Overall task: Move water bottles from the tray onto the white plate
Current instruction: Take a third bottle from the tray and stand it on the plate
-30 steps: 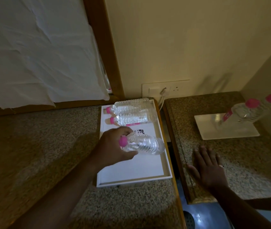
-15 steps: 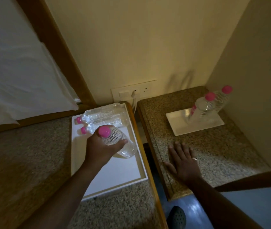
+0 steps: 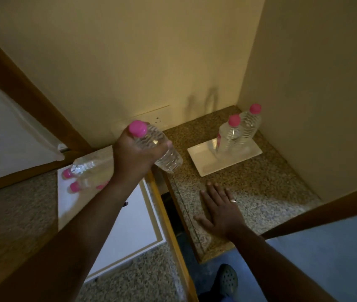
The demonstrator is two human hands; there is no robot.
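My left hand [image 3: 135, 155] grips a clear water bottle [image 3: 164, 156] with a pink cap, held tilted in the air over the gap between the two counters. Behind and below it lies the white tray [image 3: 129, 225] on the left counter, with two pink-capped bottles [image 3: 81, 171] lying at its far end. On the right counter sits the white plate [image 3: 201, 159], where two bottles [image 3: 238, 132] stand upright near its back right. My right hand [image 3: 219, 210] rests flat on the right counter, fingers spread, in front of the plate.
A dark gap [image 3: 171, 208] with wooden edging separates the two speckled stone counters. Walls close in the right counter at the back and right. A wall socket plate [image 3: 160, 118] sits behind the held bottle. White cloth [image 3: 5, 131] hangs at far left. My shoe [image 3: 226, 280] shows on the floor.
My left hand lifted the bottle off the tray and carried it up and right, toward the plate. The view swung right. My right hand stayed flat on the counter.
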